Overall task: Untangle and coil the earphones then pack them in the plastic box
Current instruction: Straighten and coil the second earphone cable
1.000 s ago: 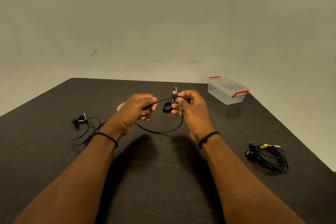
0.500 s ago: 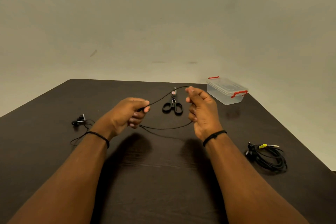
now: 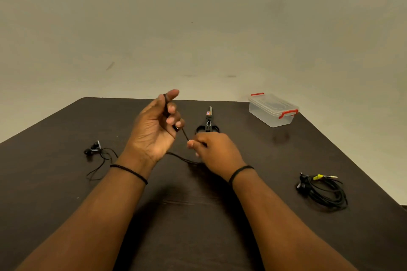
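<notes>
**A:** Where were the hands?

**B:** Both were raised over the dark table (image 3: 66,193), close together. The left hand (image 3: 154,130) was lifted palm-up, its fingers curled round the black cord (image 3: 185,134), which ran along the inside of the fingers up toward the forefinger tip. The right hand (image 3: 214,152) sat lower and just beside it, thumb and fingers pinched on the same cord.

**A:** So the cord was taut?

**B:** A short straight run of it slanted between the two hands. Below them a slack stretch drooped to the table and trailed off leftward, behind the left wrist, to the earbuds (image 3: 93,148) lying at the table's left side with a loose loop of wire next to them.

**A:** And the box?

**B:** The box (image 3: 273,111), clear plastic with red clips, stood at the far right corner, its lid on, well apart from the hands. I could not make out anything inside it.

**A:** Anything else lying about?

**B:** Scissors (image 3: 208,124) with black handles lay just beyond the right hand, blades pointing away. A second set of earphones, a coil (image 3: 326,192) of black wire with a yellow-marked plug, rested near the right edge. Each wrist wore a thin black band.
</notes>
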